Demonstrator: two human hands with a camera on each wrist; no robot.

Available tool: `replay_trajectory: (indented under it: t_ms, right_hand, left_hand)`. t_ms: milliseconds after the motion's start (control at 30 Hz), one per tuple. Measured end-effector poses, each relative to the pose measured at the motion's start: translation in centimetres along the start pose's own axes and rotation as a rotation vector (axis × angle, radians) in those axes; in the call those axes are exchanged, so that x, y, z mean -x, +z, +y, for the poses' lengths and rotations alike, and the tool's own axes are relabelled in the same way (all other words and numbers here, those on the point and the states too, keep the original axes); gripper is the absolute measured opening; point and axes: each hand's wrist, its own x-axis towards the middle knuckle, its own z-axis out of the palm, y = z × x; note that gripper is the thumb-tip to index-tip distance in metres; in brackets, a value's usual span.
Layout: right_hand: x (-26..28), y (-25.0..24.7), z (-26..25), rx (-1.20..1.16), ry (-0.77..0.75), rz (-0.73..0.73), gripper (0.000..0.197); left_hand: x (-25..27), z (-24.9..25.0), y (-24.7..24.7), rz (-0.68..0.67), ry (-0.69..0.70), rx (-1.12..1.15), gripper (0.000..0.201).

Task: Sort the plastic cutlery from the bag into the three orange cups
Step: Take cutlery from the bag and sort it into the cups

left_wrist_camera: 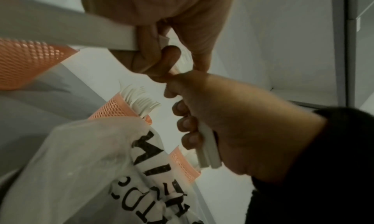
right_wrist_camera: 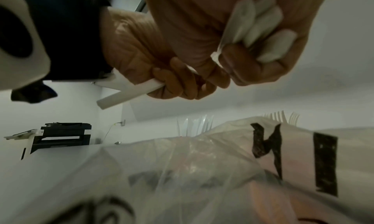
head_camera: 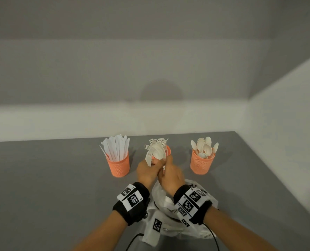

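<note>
Three orange cups in a row on the grey desk [head_camera: 41, 178], upper centre of the head view: left cup [head_camera: 118, 165] packed with knives [head_camera: 116, 147], middle cup [head_camera: 167, 151] with forks, right cup [head_camera: 201, 164] with spoons [head_camera: 205, 148]. One kind per cup, so the sort looks well advanced. Exact piece counts impossible; too many overlap.

Both hands raised together just in front of the middle cup. Left hand [head_camera: 147, 170] curled round a bundle of white fork handles [left_wrist_camera: 208, 149], tines [head_camera: 150, 149] fanned upward, probably gathered for one drop into the fork cup. Right hand [head_camera: 170, 175] also closed on white handles [right_wrist_camera: 261, 30]; four ends countable in the right wrist view. Thumbs touching; apparently passing or squaring the pieces between hands. Kind of cutlery in the right hand not determinable.

Printed plastic bag [head_camera: 168, 201] on the desk directly beneath the wrists, lower centre, within easy reach. Some white content visible through its mouth; amount left unclear.
</note>
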Motion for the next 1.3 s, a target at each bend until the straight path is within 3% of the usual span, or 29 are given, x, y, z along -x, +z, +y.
replay_trajectory:
  t_ms: [133, 233, 300, 367, 433, 567, 733, 833, 933, 1000, 1133, 1300]
  right_hand:
    - [-0.5, -0.2, 0.3, -0.100, 0.053, -0.017, 0.063]
    - [-0.9, -0.4, 0.5, -0.247, 0.090, -0.041, 0.068]
    - [-0.8, -0.5, 0.5, -0.426, 0.056, -0.086, 0.055]
    - [-0.4, -0.9, 0.3, -0.614, 0.024, -0.134, 0.029]
    - [-0.3, -0.9, 0.0, -0.706, 0.029, -0.137, 0.021]
    - [-0.7, -0.1, 0.0, -0.653, -0.018, -0.043, 0.018]
    - [-0.5, 0.4, -0.1, -0.610, -0.081, -0.063, 0.013]
    - [-0.2, -0.4, -0.5, -0.748, 0.060, -0.145, 0.014]
    - [-0.3, -1.4, -0.3, -0.840, 0.175, -0.239, 0.023]
    - [-0.5, -1.9, 0.0, -0.897, 0.174, -0.303, 0.026]
    - [-0.8, -2.9, 0.3, -0.942, 0.177, -0.431, 0.027]
    - [-1.1, -4.3, 0.3, -0.790, 0.131, -0.580, 0.028]
  left_hand:
    - [-0.1, 0.2, 0.1, 0.025, -0.013, 0.084, 0.011]
    - [-0.5, 0.3, -0.5, 0.004, -0.059, 0.210, 0.014]
    - [-0.8, 0.5, -0.8, -0.037, -0.127, 0.278, 0.016]
    - [-0.9, 0.8, -1.3, -0.084, -0.168, 0.367, 0.017]
    - [-1.0, 1.1, -1.6, -0.132, -0.192, 0.419, 0.023]
    - [-1.5, 1.0, -1.7, -0.121, -0.259, 0.395, 0.013]
    - [-1.7, 0.9, -1.5, -0.055, -0.291, 0.292, 0.024]
    - [-1.8, 0.9, -1.8, -0.023, -0.273, 0.307, 0.033]
    - [-2.2, 0.5, -2.4, -0.039, -0.276, 0.341, 0.029]
    - [-2.4, 0.6, -2.8, -0.072, -0.246, 0.341, 0.025]
    - [-1.7, 2.1, -2.6, -0.245, -0.032, 0.191, 0.027]
    - [-2.0, 3.2, -0.9, -0.299, 0.067, 0.094, 0.031]
